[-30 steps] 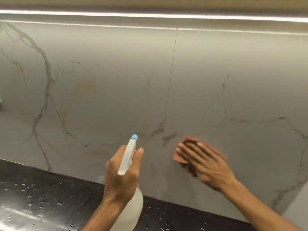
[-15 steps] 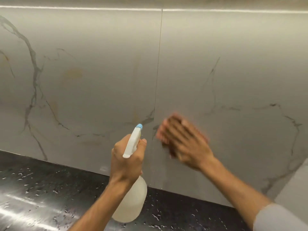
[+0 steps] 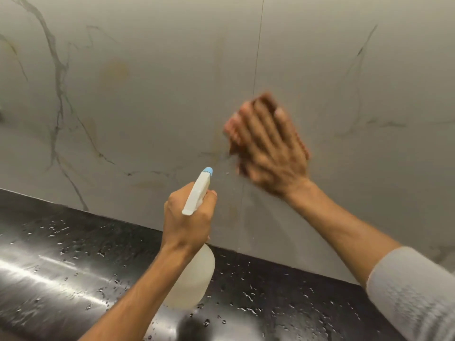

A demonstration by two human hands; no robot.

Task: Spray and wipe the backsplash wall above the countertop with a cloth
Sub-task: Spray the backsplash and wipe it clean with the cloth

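Since half a second ago your right hand (image 3: 273, 148) has climbed the backsplash (image 3: 147, 107), and its fingers now point up the wall instead of up and to the left. Your left hand (image 3: 188, 217) has kept the same grip throughout.

Right hand: fingers straight and held together, palm flat, pressing the cloth (image 3: 232, 136) against the wall. The hand is motion-blurred. It lies across the vertical seam (image 3: 257, 57) between two panels. The cloth is reddish-pink and almost wholly under the palm. Only a fringe shows past your fingers on the left and past the outer edge of the hand on the right.

Left hand: fingers wrapped round the neck of the spray bottle (image 3: 197, 274), held upright, below and to the left of your right hand. Its blue nozzle (image 3: 208, 171) faces the wall just beside the heel of your right hand. Whether a finger is on the trigger cannot be told. The pale bottle body hangs below your wrist, clear of the surface beneath.

Under both hands runs the dark glossy countertop (image 3: 73, 267), scattered with water droplets (image 3: 248, 296). A grey sleeve (image 3: 413, 291) covers your right upper forearm. Faint yellowish marks (image 3: 114, 72) sit on the wall well to the left of your right hand.
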